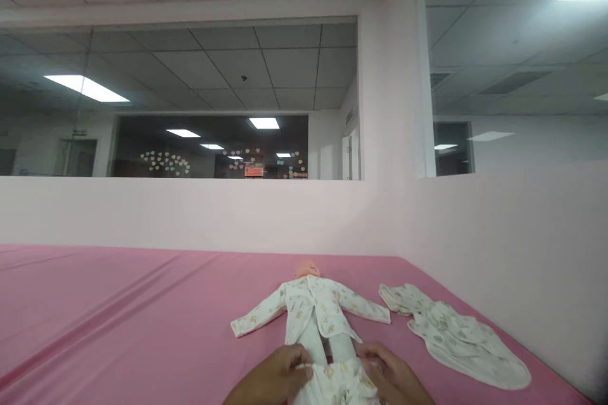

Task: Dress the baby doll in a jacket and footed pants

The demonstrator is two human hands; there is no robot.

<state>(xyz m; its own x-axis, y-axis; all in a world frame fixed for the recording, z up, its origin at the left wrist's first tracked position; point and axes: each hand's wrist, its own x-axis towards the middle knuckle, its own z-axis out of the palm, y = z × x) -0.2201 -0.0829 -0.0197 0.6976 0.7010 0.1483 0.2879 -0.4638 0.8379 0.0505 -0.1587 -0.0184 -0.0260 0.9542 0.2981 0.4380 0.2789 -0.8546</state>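
Observation:
A baby doll (pixel 308 269) lies on its back on the pink sheet, its head toward the wall. It wears a white printed jacket (pixel 301 298), sleeves spread to both sides and front parted at the bottom. Its pale legs (pixel 342 348) point toward me and run into white printed pants (pixel 339 383) at the lower edge of the view. My left hand (pixel 280 374) pinches the waistband on the left. On the right side my right hand (pixel 392 374) is closed on the same waistband. The doll's feet are hidden by the cloth.
The pink sheet (pixel 142 322) has long creases on the left. To the right of the doll lies another white printed baby garment (pixel 456 332), near the right wall (pixel 513 253). Behind stands a white wall (pixel 213 212) with a wide window.

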